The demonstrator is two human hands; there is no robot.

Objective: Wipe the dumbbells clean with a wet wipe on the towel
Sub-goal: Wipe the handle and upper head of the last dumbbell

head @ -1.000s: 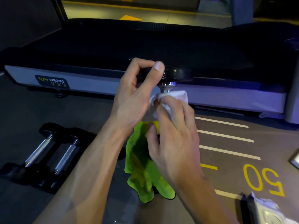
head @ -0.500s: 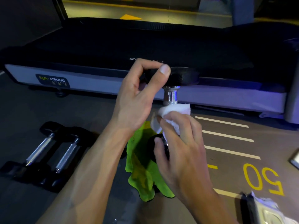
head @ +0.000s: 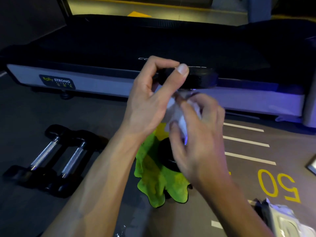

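Two spare dumbbells [head: 51, 159] lie at the left on the floor, while the left hand [head: 150, 101] pinches the upright dumbbell's [head: 191, 77] top head above the green towel [head: 153, 182] and the right hand's [head: 200, 139] grip curls round the white wet wipe [head: 177, 115] on its handle.

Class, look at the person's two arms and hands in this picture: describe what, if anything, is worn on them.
Both forearms are bare right to the bottom edge of the view; no sleeve or cuff shows. The left hand and the right hand wear no gloves, and no watch, bracelet or ring shows on the wrists or fingers in view. The right hand is somewhat blurred, so small details there cannot be told.
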